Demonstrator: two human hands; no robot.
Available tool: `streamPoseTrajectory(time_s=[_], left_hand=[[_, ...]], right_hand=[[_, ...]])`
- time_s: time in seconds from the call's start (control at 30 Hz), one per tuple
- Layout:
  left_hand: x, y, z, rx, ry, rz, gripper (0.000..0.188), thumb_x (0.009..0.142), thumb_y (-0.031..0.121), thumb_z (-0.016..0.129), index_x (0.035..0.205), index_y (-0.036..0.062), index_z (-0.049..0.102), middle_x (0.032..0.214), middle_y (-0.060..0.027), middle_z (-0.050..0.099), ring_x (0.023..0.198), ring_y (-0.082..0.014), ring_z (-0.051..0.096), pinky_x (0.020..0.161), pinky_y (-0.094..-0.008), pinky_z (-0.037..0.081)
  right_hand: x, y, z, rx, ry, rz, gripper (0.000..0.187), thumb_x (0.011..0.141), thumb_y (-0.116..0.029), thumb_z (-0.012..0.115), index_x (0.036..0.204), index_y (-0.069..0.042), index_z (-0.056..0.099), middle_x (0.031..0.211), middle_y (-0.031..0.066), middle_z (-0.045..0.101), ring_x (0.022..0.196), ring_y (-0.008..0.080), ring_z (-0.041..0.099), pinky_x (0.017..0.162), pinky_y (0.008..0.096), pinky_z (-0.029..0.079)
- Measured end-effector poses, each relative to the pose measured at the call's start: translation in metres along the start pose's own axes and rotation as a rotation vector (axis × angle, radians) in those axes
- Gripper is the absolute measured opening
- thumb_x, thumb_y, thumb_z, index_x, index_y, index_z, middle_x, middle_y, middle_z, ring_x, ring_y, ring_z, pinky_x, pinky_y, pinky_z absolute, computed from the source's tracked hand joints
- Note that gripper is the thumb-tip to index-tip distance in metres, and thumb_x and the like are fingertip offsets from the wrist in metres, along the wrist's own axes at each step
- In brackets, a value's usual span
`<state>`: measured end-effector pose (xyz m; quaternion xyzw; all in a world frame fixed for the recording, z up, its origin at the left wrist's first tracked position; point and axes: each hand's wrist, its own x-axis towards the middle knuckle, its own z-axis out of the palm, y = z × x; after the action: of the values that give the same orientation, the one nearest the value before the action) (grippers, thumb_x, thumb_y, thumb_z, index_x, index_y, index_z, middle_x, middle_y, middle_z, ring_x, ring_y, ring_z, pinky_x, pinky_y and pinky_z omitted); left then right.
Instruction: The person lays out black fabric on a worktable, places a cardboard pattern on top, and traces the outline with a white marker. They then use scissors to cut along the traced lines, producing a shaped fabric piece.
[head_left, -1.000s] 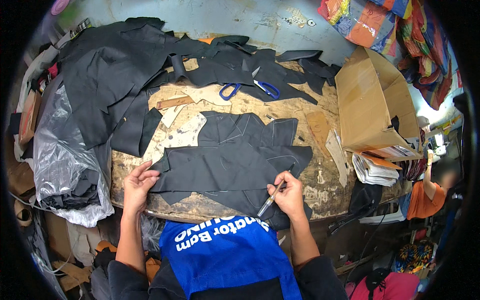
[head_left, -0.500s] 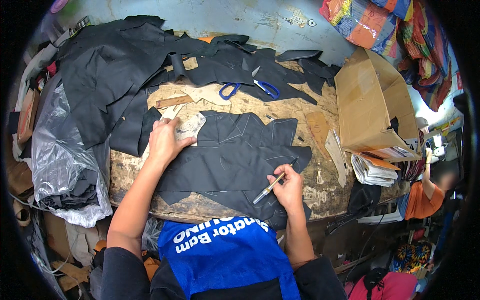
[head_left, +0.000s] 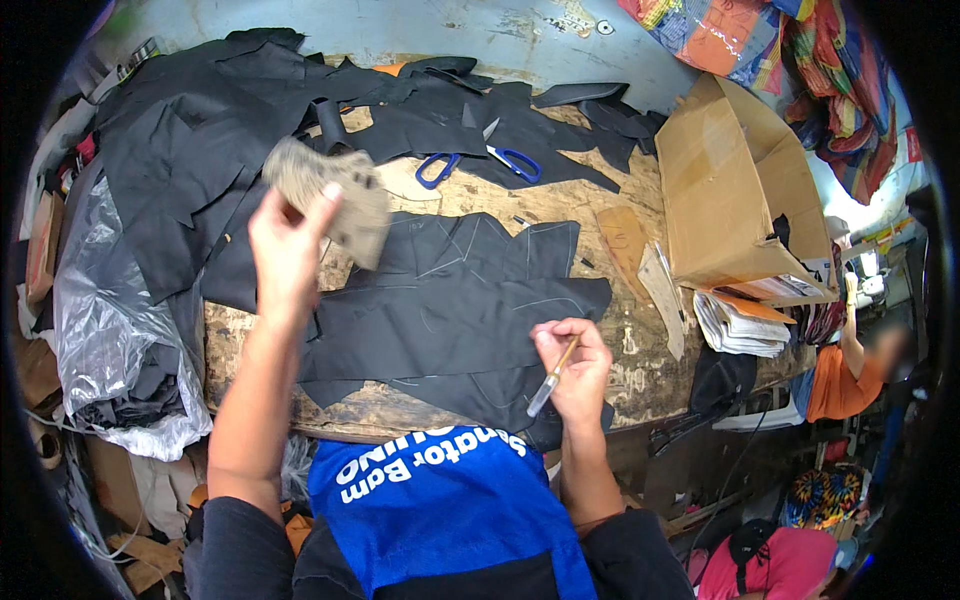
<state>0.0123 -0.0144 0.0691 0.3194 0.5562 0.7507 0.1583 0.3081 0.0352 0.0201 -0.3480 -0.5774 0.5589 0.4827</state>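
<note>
My left hand (head_left: 290, 245) grips a stained greyish-tan pattern piece (head_left: 345, 200), lifted above the workbench and slightly blurred by motion. Held in the fingers of my right hand (head_left: 578, 370) is a pen (head_left: 552, 380) with a gold-coloured barrel and a clear cap end pointing down toward me. Beneath both hands lie overlapping pieces of black leather-like material (head_left: 450, 320), marked with thin pale outlines. Blue-handled scissors (head_left: 515, 163) rest with spread blades on more black material behind them.
A large black sheet (head_left: 180, 170) covers the bench's left side, beside a clear plastic bag (head_left: 120, 330) of black scraps. On the right stand an open cardboard box (head_left: 715, 190) and folded papers (head_left: 740, 325). Tan templates (head_left: 625, 250) lie near the box. A person in orange (head_left: 845, 385) is far right.
My left hand has picked the pattern piece up off the black material and raised it away from me. My right hand has turned the pen more upright, its far tip no longer showing.
</note>
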Motion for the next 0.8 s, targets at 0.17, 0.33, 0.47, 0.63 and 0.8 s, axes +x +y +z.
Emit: streamPoseTrajectory(time_s=[0.17, 0.33, 0.47, 0.63, 0.8], left_hand=[[-0.127, -0.008, 0.055, -0.382, -0.024, -0.574, 0.03, 0.083, 0.006, 0.066, 0.11, 0.001, 0.055, 0.098, -0.0063, 0.063, 0.076, -0.0123, 0.06, 0.061, -0.0238, 0.048], [-0.165, 0.001, 0.019, 0.313, -1.194, -0.664, 0.043, 0.07, 0.034, 0.082, 0.055, 0.0054, 0.053, 0.051, -0.0032, 0.056, 0.049, -0.0107, 0.053, 0.046, -0.0276, 0.042], [-0.168, 0.002, 0.02, 0.451, -0.879, 0.105, 0.026, 0.071, 0.02, 0.077, 0.068, 0.002, 0.058, 0.075, -0.0112, 0.062, 0.069, -0.0227, 0.061, 0.063, -0.0334, 0.049], [-0.145, -0.028, 0.024, 0.753, -0.678, 0.375, 0.025, 0.071, 0.01, 0.072, 0.093, 0.0012, 0.066, 0.107, -0.0164, 0.062, 0.106, -0.0313, 0.054, 0.09, -0.0403, 0.045], [-0.14, -0.037, 0.014, 0.696, -0.693, 0.308, 0.024, 0.07, 0.011, 0.073, 0.091, 0.0007, 0.068, 0.109, -0.0146, 0.063, 0.105, -0.0312, 0.056, 0.087, -0.0381, 0.048]], right_hand=[[-0.015, 0.007, 0.029, 0.355, -0.148, 0.136, 0.035, 0.078, 0.009, 0.067, 0.106, -0.002, 0.049, 0.103, 0.011, 0.06, 0.094, 0.017, 0.06, 0.085, 0.0287, 0.049], [-0.007, 0.024, 0.0, 0.028, -0.072, -0.021, 0.03, 0.076, 0.012, 0.064, 0.099, 0.0, 0.051, 0.095, 0.0074, 0.058, 0.09, 0.0136, 0.058, 0.082, 0.0263, 0.048], [-0.008, 0.036, -0.008, -0.07, -0.034, -0.042, 0.038, 0.074, 0.012, 0.066, 0.105, 0.001, 0.048, 0.104, 0.0082, 0.053, 0.087, 0.0125, 0.057, 0.079, 0.0254, 0.049], [-0.013, 0.036, 0.005, -0.122, 0.011, 0.025, 0.032, 0.07, 0.008, 0.072, 0.094, 0.0, 0.053, 0.102, 0.0128, 0.059, 0.097, 0.019, 0.059, 0.08, 0.0299, 0.052], [-0.006, 0.018, -0.02, -0.663, -0.216, -0.272, 0.03, 0.059, -0.008, 0.082, 0.079, -0.003, 0.059, 0.094, 0.0117, 0.068, 0.106, 0.0336, 0.056, 0.087, 0.0419, 0.047]])
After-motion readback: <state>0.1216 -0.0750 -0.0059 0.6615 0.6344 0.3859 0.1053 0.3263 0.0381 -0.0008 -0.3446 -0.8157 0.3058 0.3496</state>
